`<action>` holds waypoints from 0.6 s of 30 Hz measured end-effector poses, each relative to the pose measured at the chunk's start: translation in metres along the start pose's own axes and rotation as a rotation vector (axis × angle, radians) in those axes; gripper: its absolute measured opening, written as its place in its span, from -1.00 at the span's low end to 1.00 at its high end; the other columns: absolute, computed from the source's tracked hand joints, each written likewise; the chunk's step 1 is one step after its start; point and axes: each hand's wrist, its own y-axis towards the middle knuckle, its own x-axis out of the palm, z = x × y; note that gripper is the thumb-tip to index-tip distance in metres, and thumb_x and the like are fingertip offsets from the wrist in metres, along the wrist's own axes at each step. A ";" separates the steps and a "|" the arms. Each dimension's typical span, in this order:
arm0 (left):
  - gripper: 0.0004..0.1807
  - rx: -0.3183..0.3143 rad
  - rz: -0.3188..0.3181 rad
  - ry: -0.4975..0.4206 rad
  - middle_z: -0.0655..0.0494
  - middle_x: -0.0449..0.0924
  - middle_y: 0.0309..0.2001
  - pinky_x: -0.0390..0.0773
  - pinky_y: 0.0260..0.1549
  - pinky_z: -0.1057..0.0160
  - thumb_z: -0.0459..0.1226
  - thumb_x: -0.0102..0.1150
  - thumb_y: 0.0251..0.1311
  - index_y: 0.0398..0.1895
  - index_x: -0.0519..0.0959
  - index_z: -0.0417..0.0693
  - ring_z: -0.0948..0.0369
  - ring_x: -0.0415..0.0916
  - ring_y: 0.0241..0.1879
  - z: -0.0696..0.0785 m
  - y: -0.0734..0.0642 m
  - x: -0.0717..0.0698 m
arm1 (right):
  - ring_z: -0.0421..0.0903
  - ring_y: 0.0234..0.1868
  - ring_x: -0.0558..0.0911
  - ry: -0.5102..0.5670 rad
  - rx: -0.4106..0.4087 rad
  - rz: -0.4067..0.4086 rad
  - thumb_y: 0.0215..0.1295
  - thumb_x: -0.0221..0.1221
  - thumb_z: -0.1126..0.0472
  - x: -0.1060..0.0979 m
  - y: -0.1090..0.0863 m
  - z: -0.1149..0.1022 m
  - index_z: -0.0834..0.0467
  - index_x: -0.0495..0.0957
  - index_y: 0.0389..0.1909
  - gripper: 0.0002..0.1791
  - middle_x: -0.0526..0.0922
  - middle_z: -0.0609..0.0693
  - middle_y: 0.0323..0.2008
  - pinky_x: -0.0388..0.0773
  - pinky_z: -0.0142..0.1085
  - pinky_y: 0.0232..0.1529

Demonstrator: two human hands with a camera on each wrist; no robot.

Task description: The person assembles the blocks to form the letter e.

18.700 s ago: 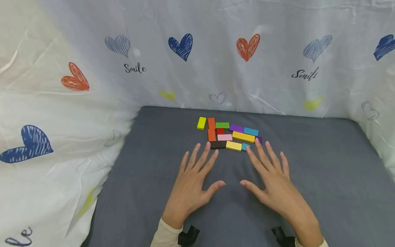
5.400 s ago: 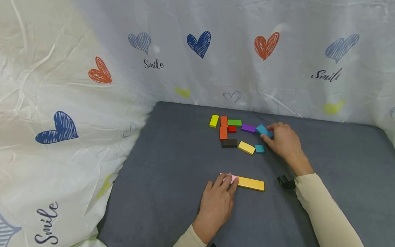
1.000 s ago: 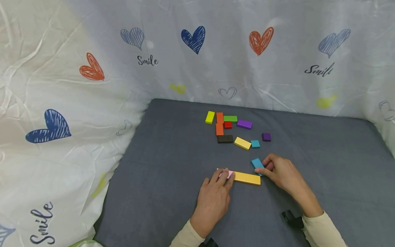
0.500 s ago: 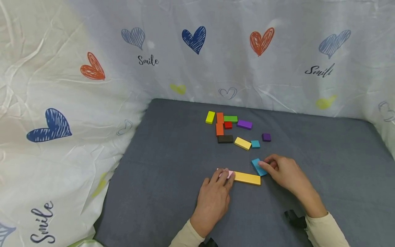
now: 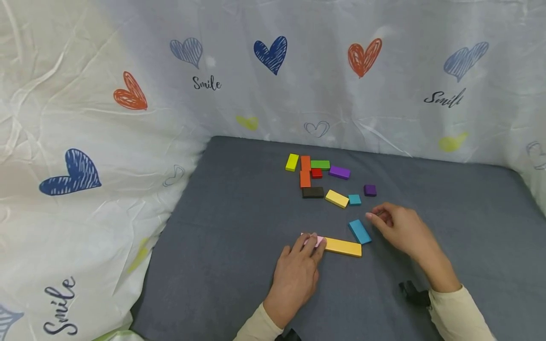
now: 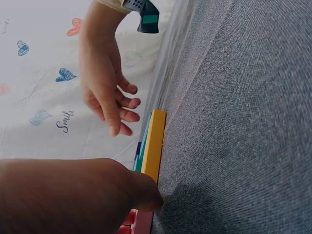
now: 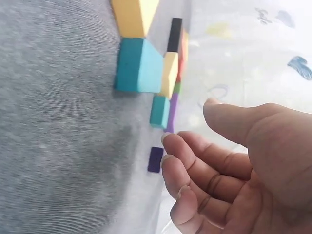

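My left hand (image 5: pixel 294 277) rests at the pink block (image 5: pixel 319 241), partly covering it. In the left wrist view the thumb lies on the near side of the pink block (image 6: pixel 142 222) and fingertips show on its far side. End to end with it lies a long yellow block (image 5: pixel 343 247). A blue block (image 5: pixel 360 231) slants away from that yellow block's right end, their corners meeting. To the right of the blue block my right hand (image 5: pixel 403 232) hovers, fingers loosely bent with nothing between them; the right wrist view shows its thumb and fingertips (image 7: pixel 183 195) apart.
Behind lie yellow (image 5: pixel 292 162), orange (image 5: pixel 305 179), green (image 5: pixel 320 165), red (image 5: pixel 316 173), purple (image 5: pixel 340 172), black (image 5: pixel 313 192), pale yellow (image 5: pixel 337 199) and small blue (image 5: pixel 354 200) blocks. A small dark purple block (image 5: pixel 370 190) sits apart. A heart-printed curtain (image 5: pixel 315 85) borders the grey table (image 5: pixel 204 246).
My right hand has let go of the blue block and moved up and right from it. The blue block stays at the yellow block's end. My left hand holds its place.
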 end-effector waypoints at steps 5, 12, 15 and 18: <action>-0.25 0.002 0.007 0.003 0.28 0.36 0.54 0.56 -0.06 0.16 0.06 0.31 0.39 0.62 0.34 0.34 0.20 0.26 0.48 -0.001 0.000 0.001 | -0.10 -0.36 0.61 -0.010 -0.034 0.045 0.56 0.21 -0.10 -0.004 0.010 -0.005 0.21 0.70 0.01 -0.57 0.73 0.01 -0.30 0.52 -0.16 -0.36; -0.26 -0.003 0.011 0.000 0.28 0.38 0.53 0.55 -0.08 0.17 0.05 0.32 0.38 0.61 0.36 0.35 0.20 0.27 0.48 -0.001 -0.001 0.001 | -0.06 -0.33 0.59 -0.039 -0.059 0.074 0.54 0.25 -0.02 -0.007 0.030 -0.020 0.18 0.71 0.02 -0.66 0.73 0.02 -0.28 0.53 -0.11 -0.32; -0.26 -0.001 0.007 -0.003 0.28 0.38 0.53 0.55 -0.08 0.17 0.05 0.32 0.38 0.61 0.35 0.35 0.20 0.27 0.47 -0.001 -0.001 0.001 | -0.02 -0.26 0.64 -0.047 -0.065 0.068 0.54 0.26 0.01 -0.008 0.037 -0.025 0.20 0.70 0.05 -0.66 0.74 0.06 -0.22 0.60 -0.02 -0.23; -0.26 0.003 0.009 -0.006 0.28 0.39 0.52 0.56 -0.09 0.17 0.05 0.32 0.38 0.61 0.36 0.34 0.20 0.28 0.47 0.000 -0.001 0.000 | 0.02 -0.23 0.65 -0.058 -0.067 0.059 0.54 0.26 0.01 -0.009 0.045 -0.032 0.23 0.69 0.09 -0.63 0.75 0.09 -0.19 0.62 0.04 -0.19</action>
